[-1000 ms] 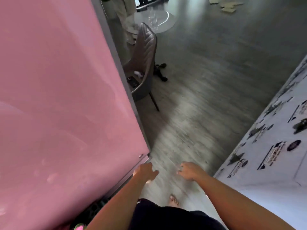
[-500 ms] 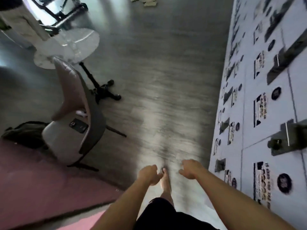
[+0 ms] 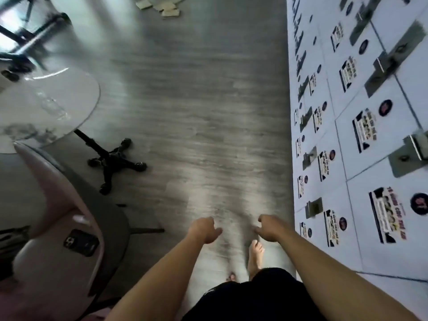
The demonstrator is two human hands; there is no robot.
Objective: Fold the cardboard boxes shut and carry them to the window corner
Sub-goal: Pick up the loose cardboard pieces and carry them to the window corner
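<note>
Flat pieces of cardboard (image 3: 165, 6) lie on the grey floor far ahead, at the top of the head view. My left hand (image 3: 203, 230) and my right hand (image 3: 268, 229) hang out in front of me, low in the view, a little apart. Both have loosely curled fingers and hold nothing. My bare feet show below them on the floor.
A wall of pale locker doors (image 3: 361, 140) with stickers and metal handles runs along the right. On the left stand a round white table (image 3: 46, 107) with a black star base (image 3: 115, 161) and a padded chair (image 3: 58, 230) with a phone (image 3: 81, 242) on its seat.
The pink panel at my left has passed out of view. I have walked forward along the lockers, and the table and chair have come closer. Both hands stay empty.
</note>
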